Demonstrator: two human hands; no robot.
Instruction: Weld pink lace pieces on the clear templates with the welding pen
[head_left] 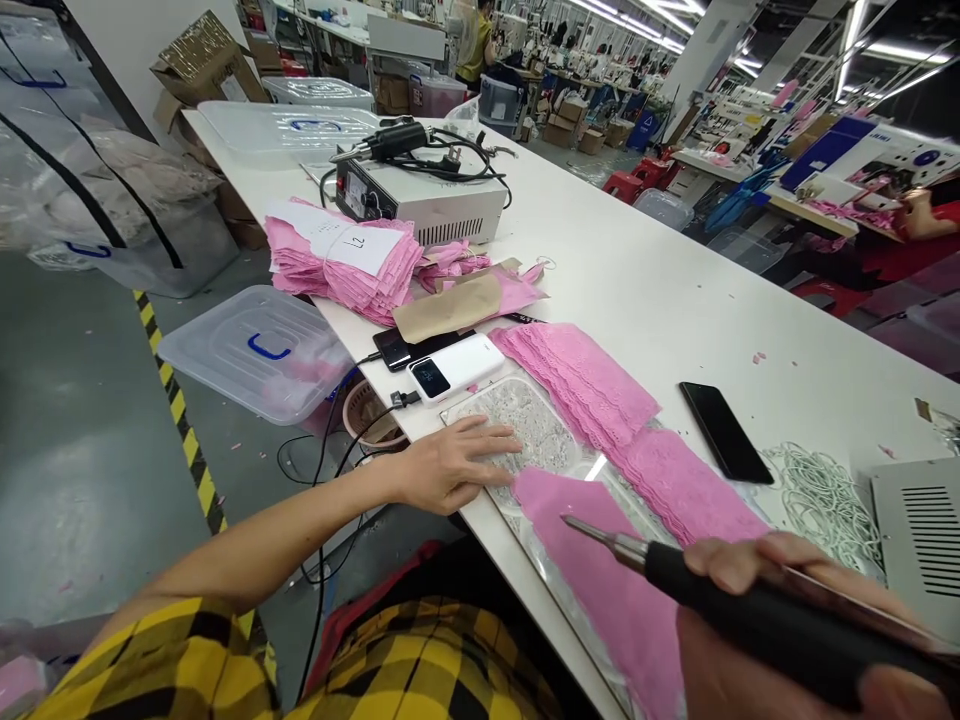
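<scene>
My left hand [456, 468] lies with fingers stretched out over a clear tray of small pale bits [536, 425], too small to make out. Its fingertips are near the end of a pink fabric piece [592, 550] that lies flat along the table's front edge. In my right hand [795, 600], at the lower right, is a black-handled tool with a pointed metal tip [720, 585]. The tip appears over the pink piece; whether it touches cannot be told. Behind it is a row of stacked pink lace-edged fabric pieces [585, 385].
A white power bank [465, 365] and a bundle of pink pieces [352, 265] lie left of the tray, before a grey control box [454, 205]. A black phone [724, 430], pale green cords [821, 510] and a vented grey box [922, 525] are at the right.
</scene>
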